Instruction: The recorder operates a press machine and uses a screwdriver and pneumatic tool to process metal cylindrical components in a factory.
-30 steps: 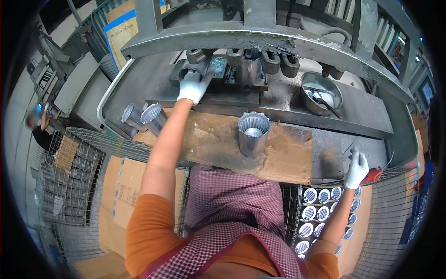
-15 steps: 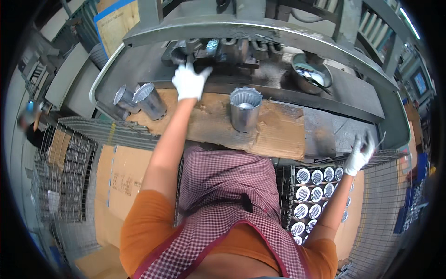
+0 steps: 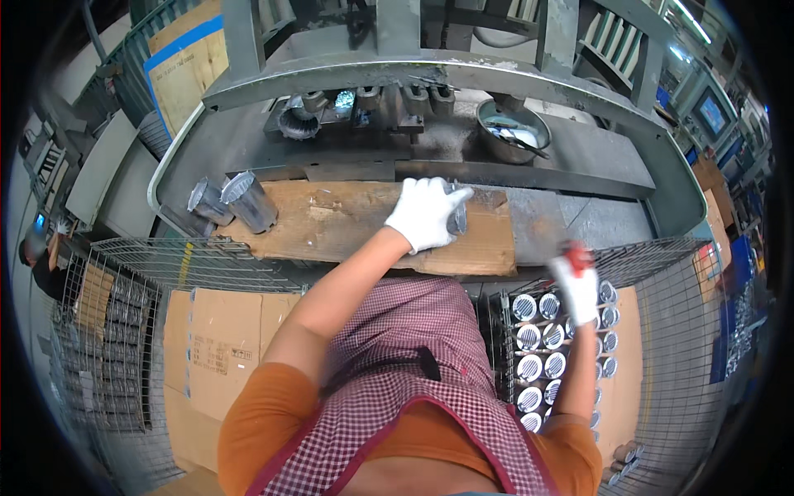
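Note:
My left hand (image 3: 423,217), in a white glove, is closed over a grey ribbed metal cylinder (image 3: 461,217) standing on the cardboard sheet. Most of that cylinder is hidden behind the glove. Off to the right, my gloved right hand (image 3: 577,289) grips a red-handled tool (image 3: 576,255); motion smears its far end, so its kind does not show. At the left end of the cardboard stand two more metal cylinders, one (image 3: 248,202) in front and another (image 3: 208,201) beside it, both leaning a little. A further ribbed cylinder (image 3: 298,124) sits in the machine's fixture.
Flattened cardboard (image 3: 347,219) covers the bench before the machine. A metal pot (image 3: 513,136) with pale liquid and a handled tool stands at the back right. Wire crates flank me; the right one holds rows of finned round parts (image 3: 529,366). Another person (image 3: 45,256) is at the far left.
My left hand has come from the fixture to the cylinder on the cardboard and closed on it. My right hand has swung inward, and a red-handled tool now shows in it. The view has shifted.

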The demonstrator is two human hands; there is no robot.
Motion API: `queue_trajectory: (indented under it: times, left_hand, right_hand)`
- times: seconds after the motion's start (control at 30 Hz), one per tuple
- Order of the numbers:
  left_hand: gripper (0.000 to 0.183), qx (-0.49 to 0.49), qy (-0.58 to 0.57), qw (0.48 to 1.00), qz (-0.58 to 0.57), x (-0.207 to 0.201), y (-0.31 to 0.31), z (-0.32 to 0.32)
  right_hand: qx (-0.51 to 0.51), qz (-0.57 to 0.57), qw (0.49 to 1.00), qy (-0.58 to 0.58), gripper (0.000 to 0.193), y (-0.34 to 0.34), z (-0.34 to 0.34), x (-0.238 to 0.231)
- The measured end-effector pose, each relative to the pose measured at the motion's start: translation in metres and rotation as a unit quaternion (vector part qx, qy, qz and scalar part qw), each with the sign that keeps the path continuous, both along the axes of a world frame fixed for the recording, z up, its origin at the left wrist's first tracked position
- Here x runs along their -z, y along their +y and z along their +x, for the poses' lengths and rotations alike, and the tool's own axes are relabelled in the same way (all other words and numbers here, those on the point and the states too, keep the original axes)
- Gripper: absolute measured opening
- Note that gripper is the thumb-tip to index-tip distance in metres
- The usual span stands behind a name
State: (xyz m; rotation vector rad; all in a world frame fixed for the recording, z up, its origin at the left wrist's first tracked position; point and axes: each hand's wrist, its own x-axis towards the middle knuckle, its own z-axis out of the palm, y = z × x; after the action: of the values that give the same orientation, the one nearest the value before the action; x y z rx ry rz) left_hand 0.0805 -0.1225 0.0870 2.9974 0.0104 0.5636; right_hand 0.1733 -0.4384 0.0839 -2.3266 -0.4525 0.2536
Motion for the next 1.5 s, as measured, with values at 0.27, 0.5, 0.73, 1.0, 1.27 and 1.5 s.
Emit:
queue_trajectory:
  times: [0.27,0.5,0.73,1.0,1.27,1.5]
  left_hand:
    - [0.064,-0.030,-0.028,0.998,-0.039,0.013,-0.003,-0.005]
    - [0.061,-0.035,-0.209,0.976,-0.052,0.036,0.005,-0.014]
    - [0.060,-0.020,-0.266,0.962,-0.055,0.038,0.008,-0.022]
    - [0.077,0.047,-0.312,0.947,-0.060,0.049,0.015,-0.027]
    - [0.064,0.007,-0.296,0.954,-0.034,0.048,0.005,-0.027]
    - [0.074,0.003,-0.344,0.938,-0.047,0.052,0.011,-0.028]
  right_hand:
    - [-0.035,0.055,0.996,0.062,0.059,0.076,-0.040,0.067]
    - [-0.089,0.043,0.991,0.093,0.056,0.096,-0.034,0.058]
    - [-0.174,0.088,0.970,0.145,0.054,0.099,-0.042,0.039]
    - [-0.165,-0.036,0.975,0.142,0.055,0.103,-0.054,0.012]
    - [-0.108,-0.137,0.984,0.047,0.060,0.099,-0.044,0.019]
    - [-0.095,-0.049,0.986,0.129,0.063,0.103,-0.044,0.005]
